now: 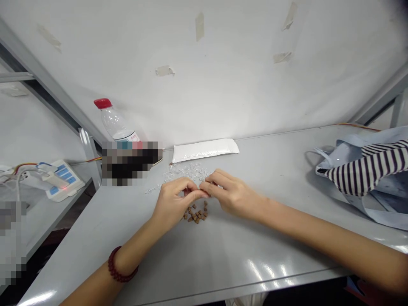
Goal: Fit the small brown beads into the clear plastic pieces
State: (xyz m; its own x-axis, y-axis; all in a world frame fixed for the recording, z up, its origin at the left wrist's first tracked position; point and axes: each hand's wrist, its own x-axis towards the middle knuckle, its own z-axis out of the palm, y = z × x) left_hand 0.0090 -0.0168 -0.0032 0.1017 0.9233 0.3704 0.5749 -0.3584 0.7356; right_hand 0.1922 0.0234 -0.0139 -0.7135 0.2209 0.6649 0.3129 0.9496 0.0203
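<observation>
My left hand (174, 200) and my right hand (236, 194) meet over the middle of the table, fingertips together in a pinch. Whatever they hold between them is hidden or too small to make out. Just below the fingers lies a loose pile of small brown corks (197, 216), partly covered by my left hand. Behind the hands, small clear pieces (188, 171) that look like tiny bottles are spread on the grey tabletop (242, 259). A dark red bead bracelet (116, 267) circles my left wrist.
A white padded pouch (205, 150) lies against the wall. To the left stand a clear bottle with a red cap (116, 121) and a blurred-out dark item (132, 165). A power strip (65, 180) sits farther left. On the right is a light blue bag with striped cloth (366, 172).
</observation>
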